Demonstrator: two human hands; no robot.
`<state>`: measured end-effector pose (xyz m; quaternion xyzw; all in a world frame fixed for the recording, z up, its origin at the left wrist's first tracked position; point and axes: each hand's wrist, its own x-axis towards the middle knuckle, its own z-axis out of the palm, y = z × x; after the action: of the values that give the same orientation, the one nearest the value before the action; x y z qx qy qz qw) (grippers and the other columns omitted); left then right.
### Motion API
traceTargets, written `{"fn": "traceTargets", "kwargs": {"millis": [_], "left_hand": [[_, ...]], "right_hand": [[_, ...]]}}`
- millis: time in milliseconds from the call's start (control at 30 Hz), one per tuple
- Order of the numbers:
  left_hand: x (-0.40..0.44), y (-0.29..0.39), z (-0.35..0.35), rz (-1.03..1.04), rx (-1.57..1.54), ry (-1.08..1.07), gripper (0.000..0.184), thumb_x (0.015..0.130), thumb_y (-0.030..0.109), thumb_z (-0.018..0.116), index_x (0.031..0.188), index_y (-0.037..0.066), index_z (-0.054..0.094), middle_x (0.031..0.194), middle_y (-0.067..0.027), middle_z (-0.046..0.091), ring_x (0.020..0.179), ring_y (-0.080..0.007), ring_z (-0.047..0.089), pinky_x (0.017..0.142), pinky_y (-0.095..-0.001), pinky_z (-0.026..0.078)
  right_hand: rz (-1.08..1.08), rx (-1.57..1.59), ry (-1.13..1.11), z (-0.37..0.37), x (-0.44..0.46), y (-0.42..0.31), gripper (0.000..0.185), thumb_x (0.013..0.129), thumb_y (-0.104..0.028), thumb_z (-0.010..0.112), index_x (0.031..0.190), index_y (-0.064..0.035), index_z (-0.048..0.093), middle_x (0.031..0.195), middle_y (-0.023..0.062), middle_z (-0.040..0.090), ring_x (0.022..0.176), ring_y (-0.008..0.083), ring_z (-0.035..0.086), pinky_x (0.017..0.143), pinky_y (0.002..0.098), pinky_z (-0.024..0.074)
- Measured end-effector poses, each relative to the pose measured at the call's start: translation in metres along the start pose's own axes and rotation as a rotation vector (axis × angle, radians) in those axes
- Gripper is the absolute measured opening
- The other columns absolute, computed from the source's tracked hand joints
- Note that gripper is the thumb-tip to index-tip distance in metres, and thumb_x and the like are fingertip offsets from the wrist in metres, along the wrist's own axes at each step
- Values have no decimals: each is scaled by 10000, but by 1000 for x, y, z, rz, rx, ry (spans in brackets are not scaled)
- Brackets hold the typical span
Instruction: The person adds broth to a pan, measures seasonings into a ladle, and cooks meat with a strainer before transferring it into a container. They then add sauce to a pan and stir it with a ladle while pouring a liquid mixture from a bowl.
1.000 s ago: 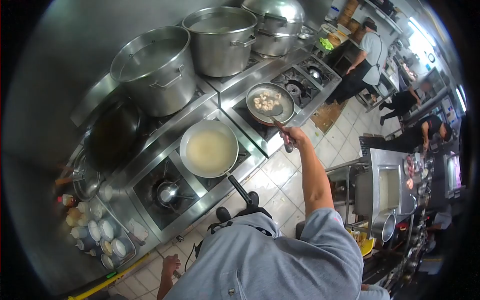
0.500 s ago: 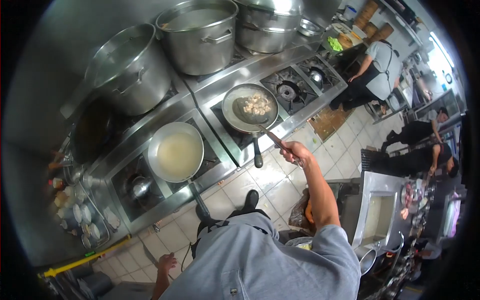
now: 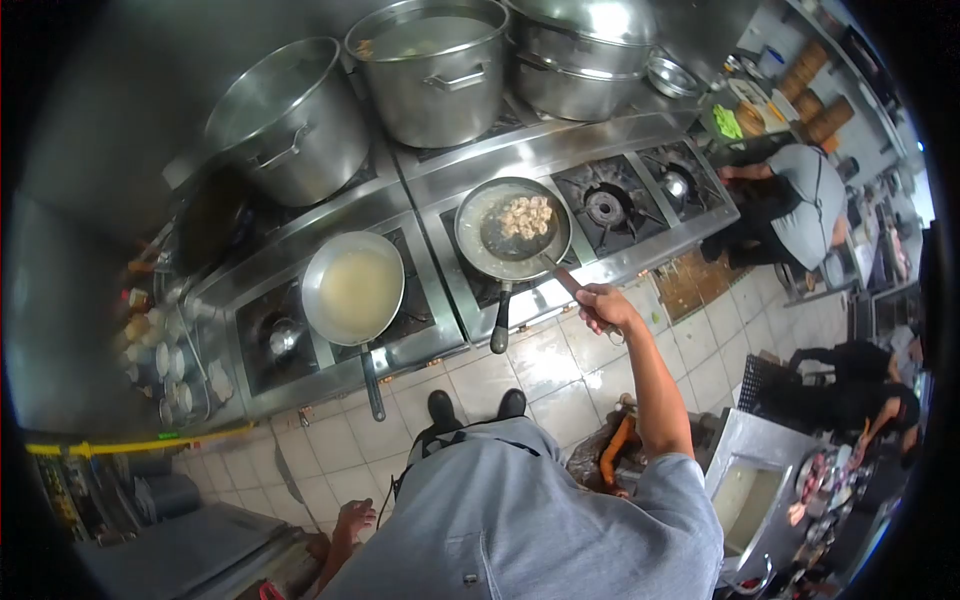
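My right hand (image 3: 605, 308) is closed around the brown handle of a cooking utensil (image 3: 567, 281). Its far end reaches into a frying pan (image 3: 477, 255) on a burner; the shape of that end is not clear. Small pale-brown food pieces (image 3: 526, 217) lie in oil or liquid toward the pan's far right side. The pan's black handle (image 3: 502, 325) points toward me, untouched. Low at my left side hangs my left hand (image 3: 356, 517), its fingers loosely apart with nothing visible in them. A second pan (image 3: 312, 285) holds pale yellowish liquid on the burner to the left.
Tall stockpots (image 3: 435, 95) and a lidded pot (image 3: 580, 85) line the back of the steel stove. Burners (image 3: 605, 207) extend right, where a person in grey (image 3: 805, 200) bends over. Condiment containers (image 3: 170, 375) stand at left. Behind my right arm is a steel sink (image 3: 745, 500).
The view has shifted, and the stove sits slightly differently in it. My right hand still grips the utensil; the food looks more bunched together. The person in grey leans further toward the stove.
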<state>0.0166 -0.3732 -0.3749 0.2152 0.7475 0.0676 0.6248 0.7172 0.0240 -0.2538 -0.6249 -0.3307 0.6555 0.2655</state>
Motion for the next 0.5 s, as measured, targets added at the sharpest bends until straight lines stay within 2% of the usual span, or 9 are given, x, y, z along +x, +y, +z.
{"fn": "traceTargets", "kwargs": {"millis": [33,133,167,233,267,300,367,400,500], "left_hand": [[10,-12,-3,-5,-53,-21,478,954,417,677,1181,-2,651,1031,-148,718,859,-242,705,744,-390,570],[25,-20,-6,-99,-168,-23,476,936,430,700,1148,5,663,988,-131,717,814,-232,697,718,-381,570],[25,-15,-2,-127,-194,-18,474,932,433,705,1138,7,666,975,-126,717,802,-229,694,711,-378,570],[20,7,4,-74,4,130,444,920,424,715,1088,14,679,916,-105,711,746,-207,673,671,-359,563],[25,18,2,-115,-1,82,389,936,398,691,1019,18,684,857,-81,685,693,-174,634,626,-341,542],[22,35,4,-116,-12,84,389,936,398,691,1019,18,684,857,-81,685,693,-174,634,626,-341,542],[8,69,10,-61,-63,169,347,955,384,667,939,37,675,785,-45,648,619,-146,579,581,-319,515],[22,63,4,-37,-100,129,325,976,365,640,899,50,666,726,-26,622,550,-142,531,547,-306,499],[37,64,-2,-15,-103,73,311,984,349,630,833,79,646,687,-12,606,525,-137,535,517,-295,476]], "right_hand": [[0,-11,-13,1,2,0,266,1032,-250,566,1114,0,603,701,67,594,452,131,529,362,298,419],[-94,-271,44,4,9,-3,374,1008,-239,568,1286,10,586,709,82,607,436,142,545,350,309,439],[-99,-284,38,5,10,-3,374,1008,-239,568,1286,10,586,709,82,607,436,142,545,350,309,439],[-134,-293,44,10,9,-1,356,1009,-240,569,1260,11,599,688,81,599,430,142,540,347,309,441],[-155,-305,40,13,8,0,338,1008,-235,577,1242,8,606,665,78,590,431,143,541,345,309,441],[-157,-313,32,18,5,1,338,1008,-235,577,1242,8,606,665,78,590,431,143,541,345,309,441],[-133,-274,30,31,-1,3,321,1005,-232,586,1217,8,611,655,81,586,431,143,543,348,305,441],[-127,-228,26,37,-2,7,314,1001,-220,598,1199,24,605,652,78,583,429,142,537,346,303,435],[-112,-47,-3,54,-7,12,316,999,-203,600,1200,41,596,654,73,579,431,140,531,346,296,424]]}}
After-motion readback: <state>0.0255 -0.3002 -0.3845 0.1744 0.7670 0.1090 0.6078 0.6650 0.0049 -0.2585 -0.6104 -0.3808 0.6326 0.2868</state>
